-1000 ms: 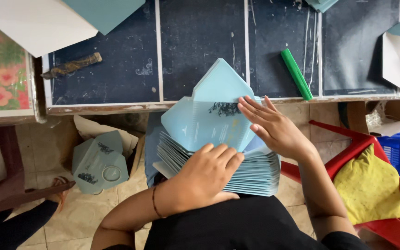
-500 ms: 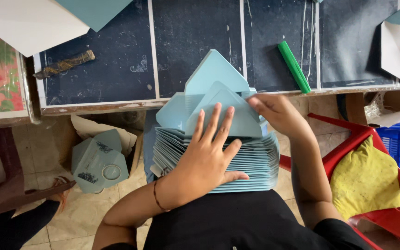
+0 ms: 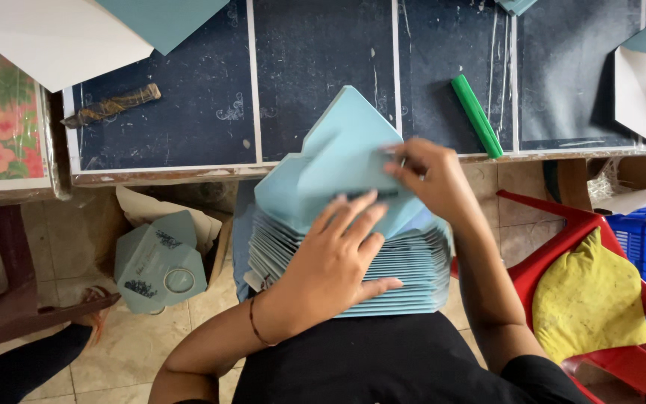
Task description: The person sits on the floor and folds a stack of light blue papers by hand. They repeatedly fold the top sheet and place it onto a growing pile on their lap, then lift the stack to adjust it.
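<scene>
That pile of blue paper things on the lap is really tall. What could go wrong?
The tall stack of light blue folded card pieces rests on the lap with no support at its sides, so it might slide and spill onto the tiled floor. The left hand presses flat on top while the right hand handles the top light blue piece; a hard pull could perhaps bend or crease it.

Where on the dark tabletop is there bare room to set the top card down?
The dark tabletop is bare between the brown-handled tool and the green plastic stick, above the light-blue card stack. A smaller patch lies between the stick and the white folded sheet. It is crowded at the near edge, where the left hand and right hand work.
</scene>
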